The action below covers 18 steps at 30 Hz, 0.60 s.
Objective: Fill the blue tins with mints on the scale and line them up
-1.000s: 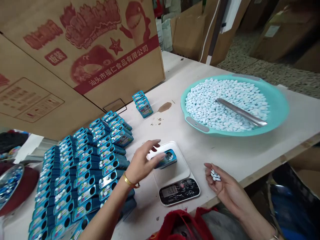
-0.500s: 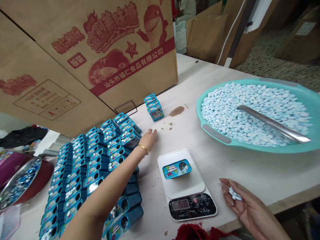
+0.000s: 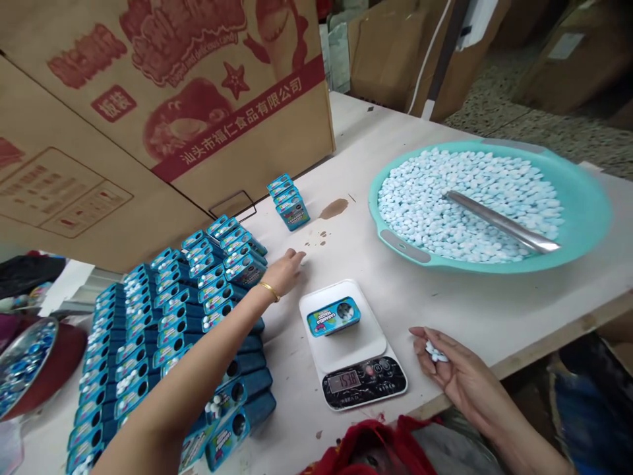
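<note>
A printed carton (image 3: pixel 163 112) looms over the white worktable (image 3: pixel 445 316), which holds a teal basin (image 3: pixel 583 218) of pale blue candies (image 3: pixel 435 198), rows of blue tins (image 3: pixel 173 336) and a digital scale (image 3: pixel 351 353). The tin (image 3: pixel 333 316) on the scale should be light and stiff, best pinched by its long edges. My left hand (image 3: pixel 284 274) hovers open and empty beside the rows; my right hand (image 3: pixel 459 366) loosely cups a few candies (image 3: pixel 435 351), which look slippery.

Basin (image 3: pixel 586 221): teal | candies (image 3: pixel 445 211): pale blue-white | carton (image 3: pixel 277 155): tan, red print | tin (image 3: pixel 333 316): blue, multicoloured label
</note>
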### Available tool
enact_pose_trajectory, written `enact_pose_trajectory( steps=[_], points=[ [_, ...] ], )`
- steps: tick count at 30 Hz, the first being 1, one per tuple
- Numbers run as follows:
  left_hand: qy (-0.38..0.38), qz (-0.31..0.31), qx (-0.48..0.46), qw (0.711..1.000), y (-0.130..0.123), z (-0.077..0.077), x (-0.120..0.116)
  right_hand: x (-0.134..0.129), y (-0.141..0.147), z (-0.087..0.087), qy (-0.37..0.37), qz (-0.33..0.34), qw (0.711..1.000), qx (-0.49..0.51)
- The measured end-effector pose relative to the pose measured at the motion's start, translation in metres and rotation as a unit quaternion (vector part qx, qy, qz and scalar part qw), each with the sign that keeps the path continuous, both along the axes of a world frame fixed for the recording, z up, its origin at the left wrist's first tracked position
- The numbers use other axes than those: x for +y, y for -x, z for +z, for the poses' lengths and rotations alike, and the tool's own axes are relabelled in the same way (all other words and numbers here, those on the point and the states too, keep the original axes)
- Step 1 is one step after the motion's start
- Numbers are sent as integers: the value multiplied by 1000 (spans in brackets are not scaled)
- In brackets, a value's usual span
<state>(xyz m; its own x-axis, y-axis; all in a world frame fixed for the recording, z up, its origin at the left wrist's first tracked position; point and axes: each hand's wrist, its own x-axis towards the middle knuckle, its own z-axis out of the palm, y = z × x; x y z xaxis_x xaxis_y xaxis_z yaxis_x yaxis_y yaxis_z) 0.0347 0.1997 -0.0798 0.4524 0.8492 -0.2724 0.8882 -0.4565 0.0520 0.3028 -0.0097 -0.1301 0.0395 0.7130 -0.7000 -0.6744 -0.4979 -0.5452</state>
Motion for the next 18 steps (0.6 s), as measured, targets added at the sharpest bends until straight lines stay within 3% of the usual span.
enact_pose_trajectory(
  steps=[3, 5, 8, 10, 11, 13, 15, 18],
  points=[
    [-2, 13, -4, 1000, -9, -17, 12, 0, 0, 1, -17, 5, 1000, -1],
    [-1, 18, -17, 1000, -14, -13, 17, 0, 1, 2, -26, 2, 1000, 1],
    [2, 3, -59, 998, -18, 20, 4, 1, 0, 2, -24, -1, 1000, 4],
    [0, -17, -114, 993, -22, 52, -21, 1, -1, 2, -22, 2, 1000, 7],
    [-1, -37, -194, 980, -25, 66, -36, 2, -1, 1, -24, 4, 1000, 8],
    [13, -84, -279, 956, -34, 87, -66, 2, -2, 1, -34, 5, 999, 5],
    [8, -125, -272, 954, -43, 93, -91, 2, -2, 1, -42, 5, 999, 0],
    [-42, -131, -186, 973, -49, 87, -110, 1, -2, 3, -49, 5, 999, -7]
  ],
)
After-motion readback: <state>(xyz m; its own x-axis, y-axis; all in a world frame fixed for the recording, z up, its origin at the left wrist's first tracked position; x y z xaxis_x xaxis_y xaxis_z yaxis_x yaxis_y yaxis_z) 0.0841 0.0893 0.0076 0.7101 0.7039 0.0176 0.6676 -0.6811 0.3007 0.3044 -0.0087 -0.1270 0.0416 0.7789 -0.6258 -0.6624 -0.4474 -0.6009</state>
